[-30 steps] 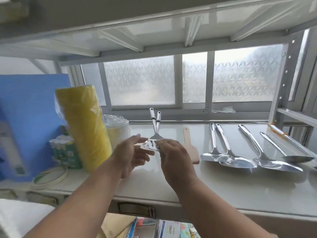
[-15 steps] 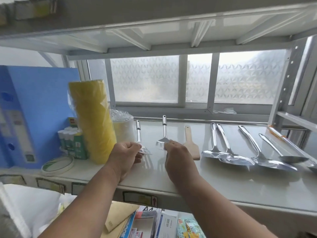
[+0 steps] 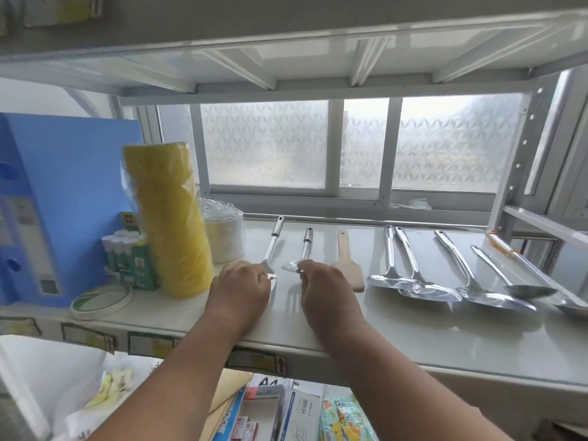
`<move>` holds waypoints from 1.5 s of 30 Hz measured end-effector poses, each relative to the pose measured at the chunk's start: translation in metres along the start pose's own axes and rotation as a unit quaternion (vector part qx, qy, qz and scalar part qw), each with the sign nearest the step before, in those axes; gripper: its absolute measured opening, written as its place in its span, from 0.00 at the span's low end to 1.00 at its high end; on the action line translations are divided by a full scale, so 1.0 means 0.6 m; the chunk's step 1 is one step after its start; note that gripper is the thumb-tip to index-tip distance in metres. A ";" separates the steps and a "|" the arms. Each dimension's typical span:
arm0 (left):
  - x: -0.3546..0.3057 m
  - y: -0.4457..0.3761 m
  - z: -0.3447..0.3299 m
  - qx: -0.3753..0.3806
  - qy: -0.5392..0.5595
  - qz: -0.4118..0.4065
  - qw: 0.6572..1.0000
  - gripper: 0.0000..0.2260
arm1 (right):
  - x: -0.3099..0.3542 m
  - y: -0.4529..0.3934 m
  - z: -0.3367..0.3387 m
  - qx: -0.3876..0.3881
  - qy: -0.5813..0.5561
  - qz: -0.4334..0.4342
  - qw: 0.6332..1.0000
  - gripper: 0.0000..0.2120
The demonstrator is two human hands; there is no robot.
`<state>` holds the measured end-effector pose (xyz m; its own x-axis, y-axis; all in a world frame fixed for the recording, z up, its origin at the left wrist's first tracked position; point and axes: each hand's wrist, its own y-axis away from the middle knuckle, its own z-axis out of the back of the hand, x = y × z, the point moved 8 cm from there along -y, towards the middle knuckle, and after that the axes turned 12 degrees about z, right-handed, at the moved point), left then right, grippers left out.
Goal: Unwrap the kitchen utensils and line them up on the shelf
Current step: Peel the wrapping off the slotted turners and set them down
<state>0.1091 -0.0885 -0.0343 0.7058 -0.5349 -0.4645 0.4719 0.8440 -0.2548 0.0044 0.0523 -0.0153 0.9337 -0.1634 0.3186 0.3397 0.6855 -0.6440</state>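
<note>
Two small steel spatulas lie side by side on the white shelf (image 3: 413, 338), handles pointing to the window. My left hand (image 3: 240, 289) rests over the blade of the left spatula (image 3: 273, 246), fingers pinched on it. My right hand (image 3: 321, 289) pinches the blade of the right spatula (image 3: 304, 249). To the right lie a wooden spatula (image 3: 348, 265), then several steel ladles and spoons (image 3: 410, 281) in a row, bowls toward me.
A tall yellow wrapped roll (image 3: 170, 218), a white plastic roll (image 3: 224, 235), a blue file box (image 3: 57, 198), small bottles (image 3: 122, 253) and a tape ring (image 3: 101, 299) crowd the shelf's left. A shelf post (image 3: 521, 154) stands at right. Boxes fill the shelf below.
The two spatulas, held together upright a second ago, have been separated and lowered flat onto the shelf. Both hands have come down with them.
</note>
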 end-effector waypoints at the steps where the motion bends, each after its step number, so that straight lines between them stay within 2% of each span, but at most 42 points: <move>1: -0.004 0.002 -0.004 0.009 -0.025 -0.006 1.000 0.17 | -0.001 0.000 -0.002 -0.002 -0.006 0.002 1.000 0.08; 6: -0.015 0.005 -0.026 0.074 -0.061 -0.024 0.995 0.15 | -0.005 0.000 -0.005 -0.011 -0.036 -0.005 0.999 0.10; 11: -0.015 -0.003 -0.056 0.152 -0.087 -0.035 0.984 0.15 | -0.006 0.000 -0.010 0.020 -0.048 -0.007 0.999 0.14; 18: -0.013 -0.006 -0.063 0.151 -0.087 -0.057 0.983 0.19 | -0.008 0.002 -0.011 0.019 -0.054 -0.011 0.998 0.11; 23: -0.010 -0.013 -0.053 0.153 -0.031 -0.067 0.986 0.25 | -0.009 -0.001 -0.003 -0.018 -0.059 0.006 0.998 0.08; 25: -0.008 -0.016 -0.045 0.184 0.010 -0.054 0.981 0.23 | -0.012 -0.002 -0.004 -0.018 -0.066 0.006 0.998 0.08; 28: 0.000 -0.024 -0.040 0.242 0.058 -0.042 0.968 0.15 | -0.012 -0.003 -0.010 0.002 -0.059 0.010 0.998 0.08; 30: 0.007 -0.025 -0.033 0.272 0.068 -0.040 0.959 0.15 | -0.012 -0.004 -0.017 0.015 -0.052 0.014 0.998 0.08; 33: 0.015 -0.023 -0.027 0.276 0.069 -0.046 0.958 0.15 | -0.009 -0.004 -0.023 0.032 -0.042 0.014 0.999 0.08; 37: 0.010 -0.010 -0.024 0.227 0.060 -0.070 0.969 0.16 | 0.001 -0.001 -0.022 0.057 -0.030 0.017 0.998 0.13; 40: -0.007 0.002 -0.024 0.192 0.032 -0.110 0.975 0.18 | 0.009 0.008 -0.041 0.146 0.003 0.017 0.989 0.16; 42: -0.007 0.003 -0.032 0.196 -0.002 -0.117 0.974 0.19 | 0.007 0.012 -0.050 0.200 0.042 0.008 0.979 0.14; 45: -0.002 0.001 -0.033 0.201 0.013 -0.105 0.974 0.18 | 0.002 0.013 -0.049 0.219 0.050 -0.011 0.974 0.08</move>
<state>0.0980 -0.0863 -0.0508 0.5597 -0.6892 -0.4601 0.7772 0.6292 0.0030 0.0115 0.0366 -0.0404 0.9406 -0.2347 0.2451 0.2993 0.9143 -0.2730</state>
